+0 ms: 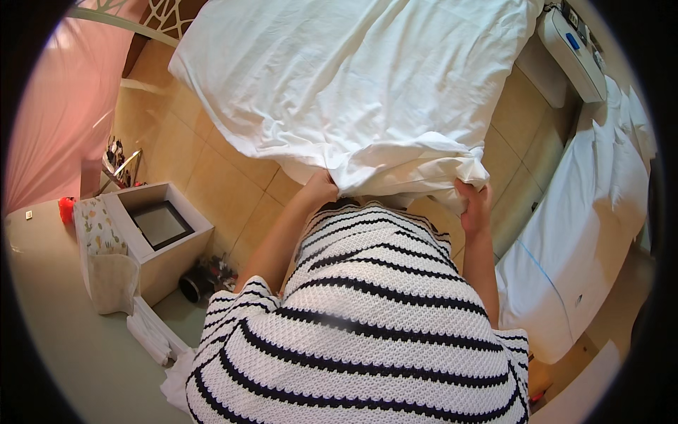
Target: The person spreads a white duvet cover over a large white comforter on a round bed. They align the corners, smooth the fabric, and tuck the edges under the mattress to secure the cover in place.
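A large white cloth (344,79), wrinkled and spread out, stretches away in front of me. My left hand (322,186) grips its near edge close to my waist. Farther right, my right hand (473,204) is closed on a bunched corner of the same cloth. Between the two hands the edge is gathered in loose folds and hangs near my striped knitted top. The fingertips of both hands are partly hidden by the fabric.
At left stands a white box-like cabinet (175,244) with a dark-framed panel, beside a pink curtain (69,116). More white fabric (572,238) drapes along the right. A white appliance (572,53) is at the upper right. Beige floor tiles (233,185) show around the cloth.
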Available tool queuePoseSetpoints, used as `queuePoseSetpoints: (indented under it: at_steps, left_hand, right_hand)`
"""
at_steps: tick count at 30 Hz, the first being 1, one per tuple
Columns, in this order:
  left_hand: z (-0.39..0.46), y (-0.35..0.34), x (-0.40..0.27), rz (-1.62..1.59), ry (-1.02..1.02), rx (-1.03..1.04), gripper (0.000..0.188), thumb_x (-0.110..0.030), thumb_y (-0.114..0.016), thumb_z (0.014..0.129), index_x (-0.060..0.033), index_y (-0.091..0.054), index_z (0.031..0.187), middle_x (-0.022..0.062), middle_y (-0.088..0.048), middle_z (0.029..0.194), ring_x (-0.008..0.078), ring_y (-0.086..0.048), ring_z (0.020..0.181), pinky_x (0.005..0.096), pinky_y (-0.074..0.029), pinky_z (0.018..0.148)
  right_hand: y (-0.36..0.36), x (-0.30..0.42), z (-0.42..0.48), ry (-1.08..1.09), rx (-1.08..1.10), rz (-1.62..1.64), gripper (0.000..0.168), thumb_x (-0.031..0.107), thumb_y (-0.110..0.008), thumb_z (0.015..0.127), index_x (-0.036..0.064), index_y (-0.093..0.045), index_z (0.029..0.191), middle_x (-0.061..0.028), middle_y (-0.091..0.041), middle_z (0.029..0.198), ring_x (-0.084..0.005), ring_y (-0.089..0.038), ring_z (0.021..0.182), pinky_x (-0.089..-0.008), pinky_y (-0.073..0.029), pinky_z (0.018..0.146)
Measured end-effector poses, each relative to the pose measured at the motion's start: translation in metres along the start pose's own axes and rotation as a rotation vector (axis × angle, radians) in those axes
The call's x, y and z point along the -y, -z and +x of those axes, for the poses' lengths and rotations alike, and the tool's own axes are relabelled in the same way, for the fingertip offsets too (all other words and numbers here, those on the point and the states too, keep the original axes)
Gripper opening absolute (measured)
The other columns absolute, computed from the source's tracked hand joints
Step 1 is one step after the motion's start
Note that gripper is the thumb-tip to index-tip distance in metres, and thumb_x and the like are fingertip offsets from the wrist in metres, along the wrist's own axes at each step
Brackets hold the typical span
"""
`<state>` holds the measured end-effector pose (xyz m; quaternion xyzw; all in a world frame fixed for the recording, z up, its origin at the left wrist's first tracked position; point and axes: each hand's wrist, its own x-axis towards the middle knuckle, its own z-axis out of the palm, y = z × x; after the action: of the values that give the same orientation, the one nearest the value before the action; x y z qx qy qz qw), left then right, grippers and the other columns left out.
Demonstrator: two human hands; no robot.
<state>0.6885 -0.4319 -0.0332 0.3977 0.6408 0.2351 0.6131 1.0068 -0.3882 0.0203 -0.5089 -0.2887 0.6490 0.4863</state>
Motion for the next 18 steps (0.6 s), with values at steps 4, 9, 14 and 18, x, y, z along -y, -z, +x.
queuePoseSetpoints:
  at_steps: [4,9,14,18]
  left_hand:
    - [-0.015,-0.004,-0.028,0.343,-0.436,0.129,0.037,0.004,-0.056,0.07,-0.0001,-0.058,0.106,0.0139,-0.06,0.102,0.0248,-0.056,0.096,0.0306,-0.042,0.085]
    - [-0.006,-0.024,-0.025,0.174,-0.328,-0.025,0.029,-0.01,-0.051,0.078,-0.0002,-0.056,0.105,0.0195,-0.059,0.096,0.0297,-0.055,0.09,0.0348,-0.043,0.081]
    - [0.004,-0.012,0.002,-0.01,-0.045,0.024,0.029,-0.016,-0.05,0.083,0.0005,-0.057,0.104,0.0151,-0.061,0.103,0.0236,-0.056,0.09,0.0306,-0.044,0.079]
    - [-0.008,-0.021,-0.017,0.103,-0.226,0.183,0.034,0.002,-0.057,0.071,0.0009,-0.057,0.105,0.0149,-0.059,0.107,0.0242,-0.053,0.102,0.0304,-0.042,0.087]
  right_hand:
    - [-0.01,0.002,0.003,0.048,0.131,-0.101,0.043,-0.002,-0.062,0.071,0.005,-0.052,0.112,0.0006,-0.056,0.097,-0.0102,-0.052,0.089,-0.0233,-0.042,0.078]
    - [-0.027,-0.01,0.015,0.072,0.269,-0.06,0.051,-0.01,-0.057,0.071,0.004,-0.047,0.119,-0.004,-0.056,0.106,-0.0145,-0.055,0.097,-0.028,-0.045,0.085]
    - [-0.027,-0.016,0.014,0.09,0.241,-0.087,0.052,-0.012,-0.058,0.07,0.004,-0.048,0.118,-0.0036,-0.056,0.109,-0.0145,-0.055,0.098,-0.0278,-0.047,0.084]
    - [-0.022,-0.026,0.014,0.012,0.178,-0.106,0.054,-0.012,-0.061,0.068,0.004,-0.048,0.118,-0.0035,-0.057,0.107,-0.0153,-0.055,0.098,-0.0284,-0.047,0.084]
